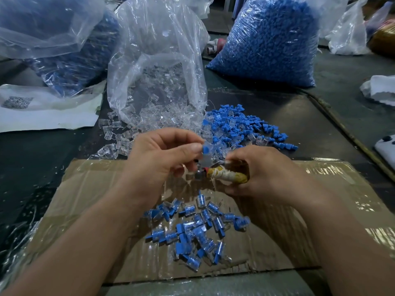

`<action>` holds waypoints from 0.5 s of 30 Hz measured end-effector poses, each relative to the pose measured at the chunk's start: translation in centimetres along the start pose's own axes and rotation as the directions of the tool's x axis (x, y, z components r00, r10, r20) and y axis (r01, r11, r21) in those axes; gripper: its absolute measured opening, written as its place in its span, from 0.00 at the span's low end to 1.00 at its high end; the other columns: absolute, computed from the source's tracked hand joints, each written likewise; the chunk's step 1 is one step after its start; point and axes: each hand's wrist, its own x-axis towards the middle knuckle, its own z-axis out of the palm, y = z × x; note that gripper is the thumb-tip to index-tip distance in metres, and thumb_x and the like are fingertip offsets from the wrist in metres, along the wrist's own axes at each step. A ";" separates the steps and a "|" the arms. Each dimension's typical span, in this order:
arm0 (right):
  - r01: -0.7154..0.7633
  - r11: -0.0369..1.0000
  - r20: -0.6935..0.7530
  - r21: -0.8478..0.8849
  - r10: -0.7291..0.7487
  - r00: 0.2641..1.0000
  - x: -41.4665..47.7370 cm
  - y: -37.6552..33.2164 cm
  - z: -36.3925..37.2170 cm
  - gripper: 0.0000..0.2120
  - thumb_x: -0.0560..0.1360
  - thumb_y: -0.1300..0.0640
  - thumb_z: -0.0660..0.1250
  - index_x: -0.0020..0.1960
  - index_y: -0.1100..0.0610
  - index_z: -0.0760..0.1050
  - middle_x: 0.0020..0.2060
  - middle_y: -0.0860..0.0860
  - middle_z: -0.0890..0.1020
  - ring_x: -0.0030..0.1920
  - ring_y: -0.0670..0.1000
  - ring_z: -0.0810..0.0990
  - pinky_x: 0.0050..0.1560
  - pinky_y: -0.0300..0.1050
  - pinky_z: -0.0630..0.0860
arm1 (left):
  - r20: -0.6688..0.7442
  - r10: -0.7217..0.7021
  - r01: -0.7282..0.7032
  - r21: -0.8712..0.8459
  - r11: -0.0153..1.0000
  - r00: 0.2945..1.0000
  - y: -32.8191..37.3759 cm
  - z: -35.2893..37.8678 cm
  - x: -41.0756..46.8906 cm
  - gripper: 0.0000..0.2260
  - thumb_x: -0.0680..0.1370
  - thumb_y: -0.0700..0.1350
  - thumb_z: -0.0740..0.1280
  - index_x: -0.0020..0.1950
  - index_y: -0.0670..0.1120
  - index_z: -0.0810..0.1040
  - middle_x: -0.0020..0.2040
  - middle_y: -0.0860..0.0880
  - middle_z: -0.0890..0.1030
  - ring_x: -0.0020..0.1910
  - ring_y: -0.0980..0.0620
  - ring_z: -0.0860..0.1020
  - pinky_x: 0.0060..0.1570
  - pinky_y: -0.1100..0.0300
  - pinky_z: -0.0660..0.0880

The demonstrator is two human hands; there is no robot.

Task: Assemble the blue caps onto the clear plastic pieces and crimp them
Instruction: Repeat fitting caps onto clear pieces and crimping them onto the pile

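My left hand [162, 152] pinches a clear plastic piece with a blue cap [206, 152] between thumb and fingertips. My right hand [260, 167] grips a crimping tool [224, 175] whose handle is wrapped in yellowish cloth; its metal tip sits just below the held piece. Loose blue caps [241, 129] lie in a heap behind my hands. Loose clear pieces [115, 135] spill from an open clear bag [158, 82]. A pile of assembled pieces [196, 229] lies on the taped cardboard [85, 210] near me.
A full bag of blue caps [271, 41] stands at the back right, another bag of blue parts [70, 60] at the back left. A white printed sheet [42, 110] lies left. A white cloth [380, 88] and a white device [386, 148] sit at the right edge.
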 end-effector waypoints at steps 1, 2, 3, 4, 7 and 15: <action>0.000 1.000 0.008 -0.018 0.000 1.000 0.1 0.1 0.0 0.16 0.63 0.42 0.73 0.47 0.44 0.74 0.41 0.40 0.74 0.41 0.38 0.71 0.40 0.39 0.69 | 0.040 -0.036 0.036 -0.009 0.999 0.999 0.0 0.1 -0.1 0.06 0.59 0.43 0.71 0.34 0.46 0.83 0.29 0.48 0.80 0.25 0.56 0.76 0.25 0.67 0.72; -0.006 1.000 0.018 -0.027 0.007 1.000 0.1 0.1 0.0 0.17 0.62 0.41 0.73 0.48 0.44 0.74 0.41 0.39 0.74 0.41 0.38 0.70 0.40 0.39 0.69 | 0.076 -0.065 0.065 0.001 0.998 0.995 0.0 0.2 -0.1 0.07 0.59 0.43 0.71 0.34 0.45 0.83 0.29 0.48 0.80 0.25 0.56 0.75 0.24 0.68 0.72; -0.018 0.999 0.036 -0.027 0.019 0.999 0.2 0.2 0.0 0.20 0.61 0.41 0.74 0.50 0.44 0.73 0.42 0.38 0.73 0.42 0.38 0.69 0.41 0.39 0.67 | 0.117 -0.092 0.090 0.024 0.996 0.989 0.1 0.2 -0.2 0.07 0.58 0.43 0.71 0.34 0.44 0.83 0.29 0.48 0.80 0.24 0.56 0.75 0.24 0.68 0.72; -0.030 0.999 0.063 -0.018 0.031 0.998 0.2 0.3 0.0 0.23 0.60 0.40 0.74 0.52 0.43 0.72 0.43 0.37 0.71 0.43 0.38 0.68 0.42 0.40 0.66 | 0.164 -0.118 0.111 0.051 0.992 0.979 0.2 0.2 -0.2 0.08 0.58 0.43 0.72 0.35 0.44 0.83 0.29 0.48 0.80 0.24 0.57 0.74 0.23 0.68 0.71; -0.049 0.998 0.126 0.032 0.045 0.991 0.1 0.6 -0.2 0.29 0.59 0.39 0.74 0.57 0.42 0.69 0.46 0.37 0.69 0.48 0.40 0.68 0.46 0.41 0.65 | 0.322 -0.172 0.115 0.190 0.975 0.931 0.3 0.1 -0.4 0.08 0.58 0.45 0.73 0.35 0.46 0.83 0.29 0.49 0.80 0.25 0.57 0.74 0.24 0.68 0.72; -0.021 0.995 0.042 0.103 0.017 0.999 0.0 0.6 -0.8 0.41 0.51 0.25 0.57 0.60 0.41 0.71 0.42 0.33 0.68 0.44 0.35 0.67 0.41 0.32 0.63 | 0.130 -0.061 0.015 0.329 0.944 0.990 -0.2 0.4 -0.3 0.08 0.62 0.49 0.71 0.36 0.46 0.81 0.28 0.51 0.79 0.24 0.59 0.74 0.25 0.71 0.71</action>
